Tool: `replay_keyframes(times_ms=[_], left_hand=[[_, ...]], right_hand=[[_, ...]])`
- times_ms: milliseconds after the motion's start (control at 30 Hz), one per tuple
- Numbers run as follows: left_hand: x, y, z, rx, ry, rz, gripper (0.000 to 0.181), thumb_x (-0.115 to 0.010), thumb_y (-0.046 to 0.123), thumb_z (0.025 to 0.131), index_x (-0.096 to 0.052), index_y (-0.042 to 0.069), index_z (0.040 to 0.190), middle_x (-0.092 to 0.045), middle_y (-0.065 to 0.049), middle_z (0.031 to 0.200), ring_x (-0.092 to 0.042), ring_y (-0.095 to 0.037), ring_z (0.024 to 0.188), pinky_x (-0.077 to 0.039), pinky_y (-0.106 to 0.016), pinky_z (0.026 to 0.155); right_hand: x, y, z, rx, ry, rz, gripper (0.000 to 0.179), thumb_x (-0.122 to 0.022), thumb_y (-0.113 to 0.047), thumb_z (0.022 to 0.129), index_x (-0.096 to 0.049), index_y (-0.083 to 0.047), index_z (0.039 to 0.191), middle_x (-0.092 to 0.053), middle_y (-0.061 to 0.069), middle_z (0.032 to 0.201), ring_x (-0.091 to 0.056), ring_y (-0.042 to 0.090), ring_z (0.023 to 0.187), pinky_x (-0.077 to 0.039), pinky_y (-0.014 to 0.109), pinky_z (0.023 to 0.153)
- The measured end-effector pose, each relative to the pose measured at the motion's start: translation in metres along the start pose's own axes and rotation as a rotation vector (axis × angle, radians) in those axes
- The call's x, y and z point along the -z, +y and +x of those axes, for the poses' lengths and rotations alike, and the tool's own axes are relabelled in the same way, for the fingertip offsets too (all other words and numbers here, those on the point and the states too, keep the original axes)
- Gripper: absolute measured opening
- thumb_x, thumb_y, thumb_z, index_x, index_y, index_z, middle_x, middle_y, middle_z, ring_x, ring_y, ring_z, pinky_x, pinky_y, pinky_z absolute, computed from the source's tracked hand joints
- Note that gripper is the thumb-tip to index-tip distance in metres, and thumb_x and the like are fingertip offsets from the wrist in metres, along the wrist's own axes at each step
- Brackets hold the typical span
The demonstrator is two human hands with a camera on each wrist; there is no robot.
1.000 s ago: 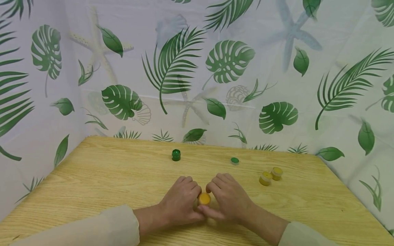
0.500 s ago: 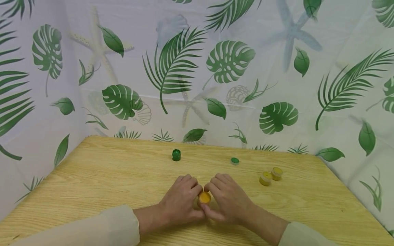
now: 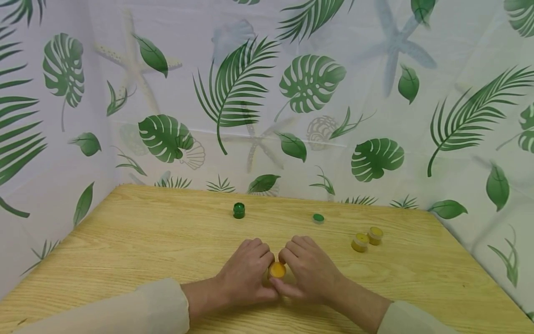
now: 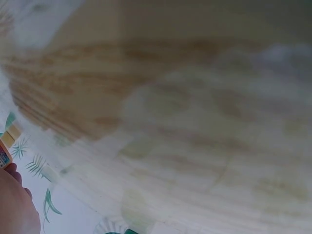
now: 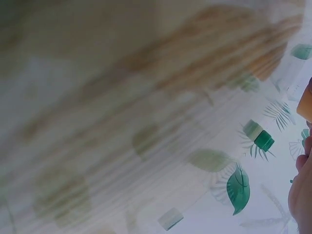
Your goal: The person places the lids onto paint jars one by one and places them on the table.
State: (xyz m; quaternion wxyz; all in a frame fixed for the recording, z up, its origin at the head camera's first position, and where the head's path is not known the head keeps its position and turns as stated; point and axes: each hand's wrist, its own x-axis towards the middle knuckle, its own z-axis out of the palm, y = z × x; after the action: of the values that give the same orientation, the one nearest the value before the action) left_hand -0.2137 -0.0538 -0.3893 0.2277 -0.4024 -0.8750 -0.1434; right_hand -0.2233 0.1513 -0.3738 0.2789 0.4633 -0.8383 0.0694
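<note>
A small orange paint jar stands between my hands near the front of the wooden table. My left hand holds it from the left, fingers curled at its far side. From the right, my right hand grips the same jar, with the thumb at its near side. The jar's sides are mostly hidden by fingers. In the left wrist view, part of the labelled jar shows above the left hand. At the right wrist view's edge, an orange piece of the jar appears above the right hand.
A green paint jar stands at the back, left of the hands. A green lid lies farther right. Two small yellow containers stand close together at the right. Leaf-printed cloth rises behind the table.
The fingers and thumbs shift slightly around the orange jar, which moves up a little and back down. The other containers stay in place.
</note>
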Motion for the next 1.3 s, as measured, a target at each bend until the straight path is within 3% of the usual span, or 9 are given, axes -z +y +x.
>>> replay_keyframes(times_ms=[333, 567, 733, 1300], left_hand=[[-0.0006, 0.0005, 0.0005, -0.026, -0.004, -0.011, 0.034, -0.076, 0.049, 0.075, -0.062, 0.018, 0.082, -0.054, 0.010, 0.079, -0.043, -0.007, 0.075, -0.039, -0.023, 0.075], [0.0009, -0.0014, 0.0012, 0.026, 0.011, -0.035, 0.033, -0.076, 0.046, 0.074, -0.064, 0.016, 0.082, -0.054, 0.009, 0.076, -0.044, -0.008, 0.075, -0.039, -0.023, 0.074], [-0.0001, -0.0027, 0.0014, 0.012, 0.037, -0.040, 0.030, -0.073, 0.043, 0.076, -0.064, 0.015, 0.082, -0.055, 0.009, 0.075, -0.044, -0.008, 0.074, -0.039, -0.023, 0.073], [0.0015, -0.0039, 0.0035, -0.019, 0.045, -0.054, 0.029, -0.075, 0.041, 0.074, -0.062, 0.017, 0.080, -0.055, 0.009, 0.074, -0.042, -0.007, 0.073, -0.037, -0.022, 0.072]], right_hand=[[-0.0022, 0.0019, 0.0002, 0.025, 0.035, -0.022, 0.044, -0.055, -0.060, 0.091, -0.057, -0.018, 0.078, -0.048, -0.009, 0.073, -0.044, 0.011, 0.074, -0.039, 0.028, 0.073], [-0.0016, 0.0021, 0.0012, 0.016, 0.020, 0.039, 0.030, -0.066, -0.044, 0.083, -0.064, -0.016, 0.094, -0.059, -0.006, 0.087, -0.049, 0.012, 0.085, -0.043, 0.031, 0.080], [-0.0019, 0.0023, 0.0019, 0.043, 0.021, 0.037, 0.027, -0.066, -0.035, 0.077, -0.064, -0.015, 0.094, -0.058, -0.005, 0.088, -0.049, 0.013, 0.084, -0.043, 0.032, 0.081], [0.0019, 0.0025, 0.0049, 0.047, 0.029, 0.043, 0.022, -0.065, -0.036, 0.081, -0.061, -0.016, 0.088, -0.054, -0.007, 0.083, -0.048, 0.013, 0.081, -0.042, 0.032, 0.079]])
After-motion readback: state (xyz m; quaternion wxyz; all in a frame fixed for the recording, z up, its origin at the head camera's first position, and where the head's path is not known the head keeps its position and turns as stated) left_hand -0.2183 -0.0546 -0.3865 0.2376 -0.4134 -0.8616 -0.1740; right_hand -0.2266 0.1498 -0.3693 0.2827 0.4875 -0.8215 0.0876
